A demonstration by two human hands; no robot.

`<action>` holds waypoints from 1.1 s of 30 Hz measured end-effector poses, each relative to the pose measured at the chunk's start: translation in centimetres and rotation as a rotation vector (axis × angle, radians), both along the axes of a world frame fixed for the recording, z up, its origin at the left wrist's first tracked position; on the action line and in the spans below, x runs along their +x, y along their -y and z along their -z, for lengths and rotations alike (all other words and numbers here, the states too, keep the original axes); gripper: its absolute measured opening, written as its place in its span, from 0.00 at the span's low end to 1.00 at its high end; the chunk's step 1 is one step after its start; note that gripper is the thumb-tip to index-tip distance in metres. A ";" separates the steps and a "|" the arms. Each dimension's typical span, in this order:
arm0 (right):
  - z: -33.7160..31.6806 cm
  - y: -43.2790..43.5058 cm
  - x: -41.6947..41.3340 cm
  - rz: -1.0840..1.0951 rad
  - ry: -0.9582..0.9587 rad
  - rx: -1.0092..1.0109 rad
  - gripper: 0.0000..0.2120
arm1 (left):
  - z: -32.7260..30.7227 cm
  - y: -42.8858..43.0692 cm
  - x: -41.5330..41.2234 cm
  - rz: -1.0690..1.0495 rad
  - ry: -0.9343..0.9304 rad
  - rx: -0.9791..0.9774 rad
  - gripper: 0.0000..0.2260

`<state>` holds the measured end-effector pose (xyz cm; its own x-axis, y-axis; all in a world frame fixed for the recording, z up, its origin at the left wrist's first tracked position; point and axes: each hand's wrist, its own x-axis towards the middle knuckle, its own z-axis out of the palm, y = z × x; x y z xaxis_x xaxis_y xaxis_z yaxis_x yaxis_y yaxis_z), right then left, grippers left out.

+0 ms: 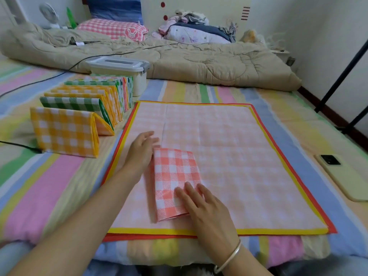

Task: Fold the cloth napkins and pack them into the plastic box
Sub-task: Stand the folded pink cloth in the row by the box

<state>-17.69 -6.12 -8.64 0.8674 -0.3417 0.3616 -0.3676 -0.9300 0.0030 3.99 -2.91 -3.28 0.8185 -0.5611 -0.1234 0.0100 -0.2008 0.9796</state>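
Note:
A folded orange-and-white checked napkin (173,180) lies on a spread pale pink checked cloth (229,156) with yellow and red borders. My right hand (203,208) rests flat on the napkin's lower right part, fingers straight. My left hand (141,154) sits at the napkin's upper left edge with straight fingers, touching its side. A row of folded yellow and green checked napkins (79,112) stands at the left. Behind that row stands the white plastic box (119,70) with its lid on.
A phone (342,174) lies on the striped bedsheet at the right. A beige quilt (199,60) runs across the back with pillows and clothes behind it. A black cable (22,145) crosses the sheet at the left. A black metal frame (342,80) stands at the right.

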 end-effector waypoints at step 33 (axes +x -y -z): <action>-0.7 6.5 7.3 0.130 -0.472 0.372 0.31 | 6.2 -3.9 -4.7 0.543 1.187 0.813 0.38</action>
<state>-10.41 -12.66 -7.94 0.8479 -0.4846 -0.2149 -0.5157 -0.8479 -0.1230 -0.66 0.95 -9.45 0.3892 -0.9209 0.0202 -0.9211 -0.3893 -0.0027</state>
